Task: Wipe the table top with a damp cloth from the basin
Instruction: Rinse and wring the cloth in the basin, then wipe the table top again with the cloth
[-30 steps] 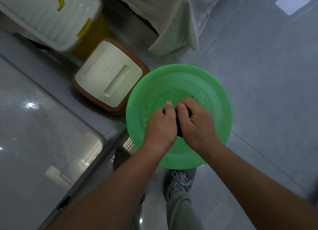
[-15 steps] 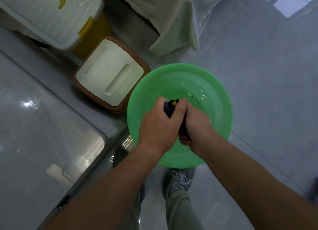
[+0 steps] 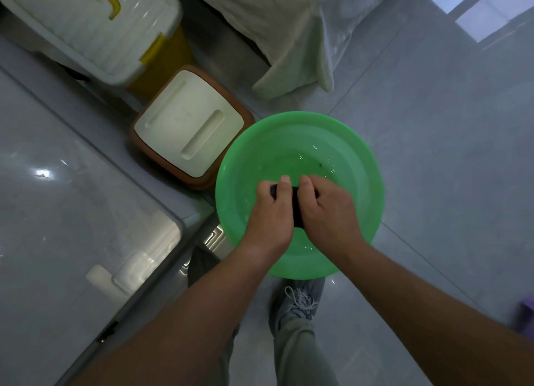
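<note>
A round green basin with a little water stands on the grey tiled floor in front of me. Over its middle, my left hand and my right hand are side by side, both closed on a dark cloth. Only a narrow dark strip of the cloth shows between my hands. The glossy grey table top fills the left of the view, its corner close to the basin's left rim.
A brown box with a cream lid touches the basin's left side. Behind it is a white storage bin with yellow clasps. A pale sheet hangs at the top. My grey shoe is below the basin.
Half a second ago my left hand was crossed over the right, twisting the cloth. Now my hands lie side by side again, knuckles up, still over the basin.
</note>
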Action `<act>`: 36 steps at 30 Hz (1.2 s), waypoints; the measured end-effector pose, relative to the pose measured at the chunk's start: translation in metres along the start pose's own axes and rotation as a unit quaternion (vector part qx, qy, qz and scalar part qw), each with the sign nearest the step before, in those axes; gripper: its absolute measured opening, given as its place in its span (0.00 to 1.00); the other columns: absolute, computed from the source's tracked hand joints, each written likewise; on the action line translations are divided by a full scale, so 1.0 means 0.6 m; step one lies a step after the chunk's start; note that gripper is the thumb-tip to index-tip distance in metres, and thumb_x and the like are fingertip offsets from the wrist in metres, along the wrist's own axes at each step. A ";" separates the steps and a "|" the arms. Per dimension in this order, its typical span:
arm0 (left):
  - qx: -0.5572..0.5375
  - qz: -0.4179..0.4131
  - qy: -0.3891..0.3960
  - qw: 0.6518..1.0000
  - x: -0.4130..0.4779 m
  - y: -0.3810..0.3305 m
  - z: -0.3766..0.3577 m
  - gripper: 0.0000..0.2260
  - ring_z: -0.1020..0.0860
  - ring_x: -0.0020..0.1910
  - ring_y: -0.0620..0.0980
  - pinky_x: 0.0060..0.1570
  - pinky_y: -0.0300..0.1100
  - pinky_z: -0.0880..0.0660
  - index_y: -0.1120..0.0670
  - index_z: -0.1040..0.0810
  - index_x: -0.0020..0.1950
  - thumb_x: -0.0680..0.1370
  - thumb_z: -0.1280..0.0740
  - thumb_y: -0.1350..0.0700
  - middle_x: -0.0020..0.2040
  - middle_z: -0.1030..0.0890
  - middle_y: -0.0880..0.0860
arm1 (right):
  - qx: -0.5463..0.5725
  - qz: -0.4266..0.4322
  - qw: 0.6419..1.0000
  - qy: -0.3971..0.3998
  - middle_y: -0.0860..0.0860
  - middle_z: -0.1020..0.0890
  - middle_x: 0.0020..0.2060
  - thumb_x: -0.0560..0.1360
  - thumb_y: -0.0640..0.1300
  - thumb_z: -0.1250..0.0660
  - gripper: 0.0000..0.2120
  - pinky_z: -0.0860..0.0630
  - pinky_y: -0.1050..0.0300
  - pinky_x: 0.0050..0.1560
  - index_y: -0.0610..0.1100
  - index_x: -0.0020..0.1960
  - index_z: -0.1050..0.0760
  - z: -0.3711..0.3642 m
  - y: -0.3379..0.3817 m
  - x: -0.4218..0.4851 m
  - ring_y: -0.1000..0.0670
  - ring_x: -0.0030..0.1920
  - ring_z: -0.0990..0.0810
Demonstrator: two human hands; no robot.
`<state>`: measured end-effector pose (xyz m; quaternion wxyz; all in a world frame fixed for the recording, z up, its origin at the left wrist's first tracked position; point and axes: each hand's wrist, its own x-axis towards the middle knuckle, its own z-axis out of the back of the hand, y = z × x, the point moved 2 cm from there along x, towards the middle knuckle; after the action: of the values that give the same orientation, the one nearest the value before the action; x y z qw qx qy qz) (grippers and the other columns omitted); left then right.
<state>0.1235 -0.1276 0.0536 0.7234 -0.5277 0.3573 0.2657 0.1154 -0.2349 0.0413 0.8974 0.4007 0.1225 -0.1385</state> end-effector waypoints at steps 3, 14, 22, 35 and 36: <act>-0.052 -0.007 0.045 0.998 -0.026 -0.018 0.016 0.19 0.20 0.48 0.50 0.41 0.43 0.24 0.51 0.33 0.60 0.79 0.38 0.39 0.53 0.22 0.53 | 0.125 -0.049 0.990 0.038 0.53 0.23 0.35 0.82 0.55 0.41 0.14 0.30 0.67 0.37 0.51 0.41 0.26 0.031 0.006 -0.014 0.56 0.35 0.25; -0.174 -0.062 0.149 0.971 -0.107 -0.138 0.113 0.13 0.18 0.52 0.54 0.58 0.51 0.23 0.55 0.20 0.56 0.77 0.34 0.69 0.52 0.15 0.58 | 0.353 -0.202 0.906 0.115 0.52 0.12 0.49 0.80 0.49 0.35 0.07 0.20 0.48 0.58 0.50 0.53 0.19 0.167 0.121 -0.007 0.51 0.52 0.14; -0.247 -0.044 0.096 0.963 -0.177 -0.180 0.250 0.14 0.17 0.57 0.58 0.59 0.56 0.21 0.54 0.22 0.63 0.79 0.32 0.54 0.57 0.16 0.58 | 0.297 -0.142 0.938 0.113 0.48 0.14 0.47 0.80 0.50 0.34 0.08 0.17 0.41 0.53 0.49 0.51 0.18 0.147 0.318 0.017 0.46 0.50 0.15; -0.314 -0.042 -0.054 0.947 -0.187 -0.020 0.669 0.11 0.17 0.50 0.53 0.48 0.48 0.21 0.57 0.23 0.58 0.80 0.32 0.52 0.54 0.16 0.58 | 0.159 -0.024 0.956 0.243 0.48 0.17 0.51 0.82 0.46 0.36 0.05 0.15 0.46 0.42 0.52 0.52 0.21 -0.202 0.633 0.018 0.45 0.52 0.17; -0.300 -0.042 -0.071 0.950 -0.178 -0.002 0.702 0.11 0.17 0.51 0.53 0.49 0.49 0.21 0.56 0.23 0.57 0.80 0.33 0.51 0.54 0.16 0.58 | 0.148 -0.024 0.955 0.258 0.47 0.17 0.51 0.82 0.45 0.36 0.06 0.15 0.43 0.45 0.53 0.51 0.21 -0.237 0.653 0.020 0.45 0.53 0.17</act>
<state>0.1593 0.2727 0.2185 0.5654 -0.7147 0.1865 0.3670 0.2473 0.1213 0.2134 0.7624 0.5482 0.3370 -0.0684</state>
